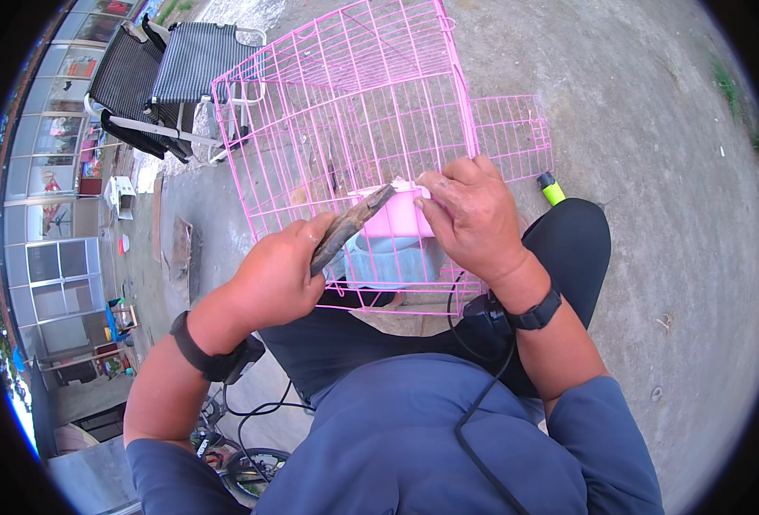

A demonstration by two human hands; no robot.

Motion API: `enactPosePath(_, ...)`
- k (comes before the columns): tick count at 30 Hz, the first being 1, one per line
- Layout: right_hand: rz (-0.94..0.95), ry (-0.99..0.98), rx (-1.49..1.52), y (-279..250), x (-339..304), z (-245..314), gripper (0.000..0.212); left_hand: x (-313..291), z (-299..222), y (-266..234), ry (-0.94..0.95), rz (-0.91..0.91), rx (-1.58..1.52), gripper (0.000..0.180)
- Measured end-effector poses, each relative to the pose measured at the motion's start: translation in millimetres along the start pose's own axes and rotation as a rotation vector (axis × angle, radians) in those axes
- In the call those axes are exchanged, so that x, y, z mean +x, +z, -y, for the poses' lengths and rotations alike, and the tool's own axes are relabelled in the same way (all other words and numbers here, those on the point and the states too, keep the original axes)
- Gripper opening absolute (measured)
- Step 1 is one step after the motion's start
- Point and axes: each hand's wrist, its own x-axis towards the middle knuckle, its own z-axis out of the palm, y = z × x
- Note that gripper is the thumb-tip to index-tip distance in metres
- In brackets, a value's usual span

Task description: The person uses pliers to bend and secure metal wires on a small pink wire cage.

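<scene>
My left hand [278, 268] is closed round a worn, dirty pair of pliers [352, 225], whose tip points up and right. That tip meets a small whitish piece [402, 184] at the upper edge of a pink plastic box [390, 216]. My right hand [475, 210] is closed beside it, thumb and fingers pinched together at the box's right corner; what they grip is hidden. The box sits at the near side of a pink wire cage [345, 94], which stands before my knees. Below the box, a light blue container [392, 260] shows through the wires.
A pink wire panel [512, 129] extends right of the cage. Near my right knee is a yellow-green and black object [551, 189]. Folding chairs [192, 73] stand at the far left, and a bicycle [255, 472] at the lower left. Black cables [461, 421] run across my body.
</scene>
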Motion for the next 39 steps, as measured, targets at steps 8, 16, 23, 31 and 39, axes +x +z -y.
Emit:
enactPosePath(8,0.011,0.001,0.005,1.3,1.5,-0.1,0.024,-1.0,7.9,22.5,-0.021,-0.119,0.217,0.075)
enactPosePath(16,-0.024,0.009,0.002,2.4,4.5,3.1,0.02,-0.9,-8.3,-10.0,-0.036,-0.02,0.164,0.075)
enactPosePath(23,-0.021,0.007,-0.008,0.3,5.0,3.4,0.021,10.2,-37.5,-43.0,-0.092,0.134,0.366,0.076)
enactPosePath(31,-0.017,0.004,-0.01,1.1,3.9,-0.4,0.021,21.1,-38.1,-61.0,-0.05,0.206,0.29,0.059)
enactPosePath(39,-0.008,0.02,-0.01,0.6,5.3,1.9,0.018,6.3,-15.7,-17.6,-0.123,0.025,0.198,0.058)
